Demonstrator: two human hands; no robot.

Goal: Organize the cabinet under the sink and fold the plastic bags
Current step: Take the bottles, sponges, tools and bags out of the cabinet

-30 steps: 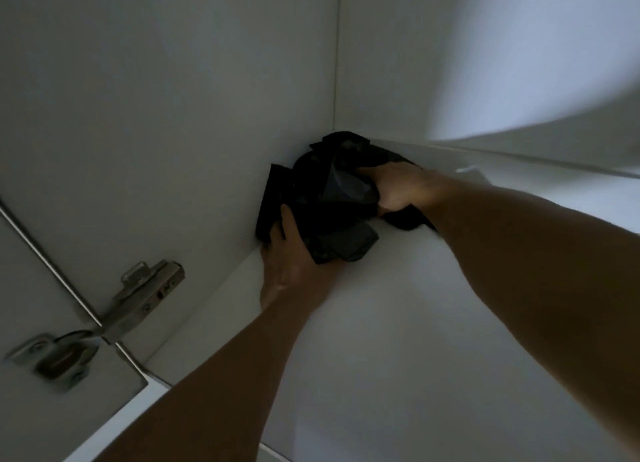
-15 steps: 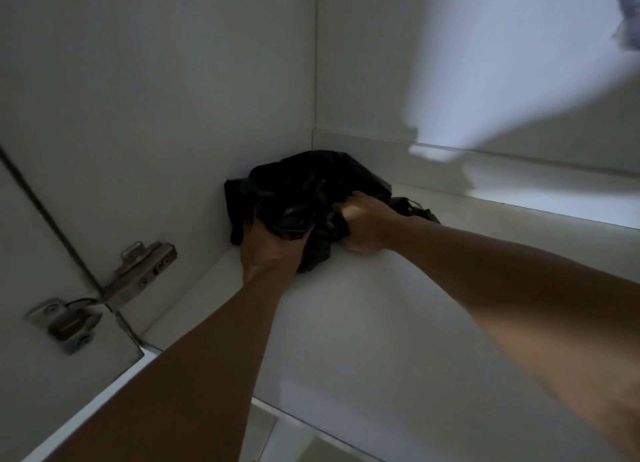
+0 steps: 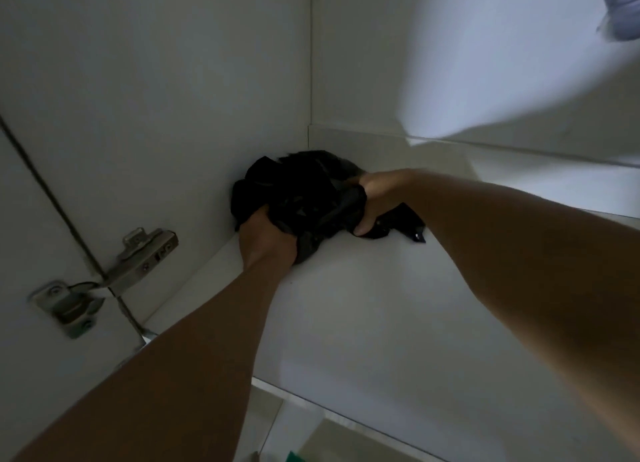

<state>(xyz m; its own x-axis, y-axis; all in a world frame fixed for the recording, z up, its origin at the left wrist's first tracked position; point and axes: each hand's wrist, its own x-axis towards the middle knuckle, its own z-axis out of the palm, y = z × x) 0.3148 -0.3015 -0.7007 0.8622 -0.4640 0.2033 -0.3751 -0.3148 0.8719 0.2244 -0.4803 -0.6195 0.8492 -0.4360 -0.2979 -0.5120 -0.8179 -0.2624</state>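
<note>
A crumpled bundle of black plastic bags [image 3: 298, 191] lies in the back left corner of the white cabinet floor [image 3: 363, 323], against the left wall. My left hand [image 3: 266, 243] grips the bundle's near left side, fingers buried in the plastic. My right hand [image 3: 377, 198] grips its right side, thumb curled under a fold. A loose black flap [image 3: 405, 224] trails out to the right behind that hand.
A metal door hinge [image 3: 138, 260] is mounted on the left wall near the cabinet front. A low ledge [image 3: 450, 143] runs along the back wall. A pale blurred object [image 3: 620, 8] hangs at the top right. Floor tiles [image 3: 311, 437] show below the front edge.
Both hands have closed tighter on the black bags and gathered them slightly forward out of the corner. The view has dropped and shifted right.
</note>
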